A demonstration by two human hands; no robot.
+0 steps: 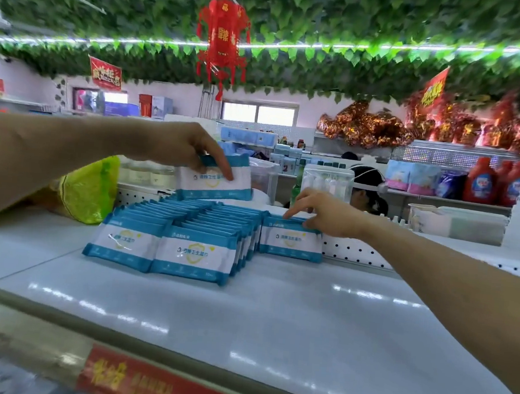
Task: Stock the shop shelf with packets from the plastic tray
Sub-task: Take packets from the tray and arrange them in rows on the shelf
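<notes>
Two rows of blue-and-white packets (184, 240) stand upright on the white shelf (272, 318), one row behind the other pair at the front. My left hand (184, 145) pinches one more packet (219, 181) by its top edge and holds it in the air above the back of the rows. A short third row of packets (291, 241) stands to the right against the perforated back panel. My right hand (321, 210) rests its fingertips on the top of that row. The plastic tray is out of view.
A yellow-green plastic bag (89, 190) lies at the shelf's back left. Clear boxes (328, 179) and white tubs (456, 223) stand behind the back panel. Red bottles (482, 181) line a far shelf. A red price strip (145, 386) runs along the shelf's front edge.
</notes>
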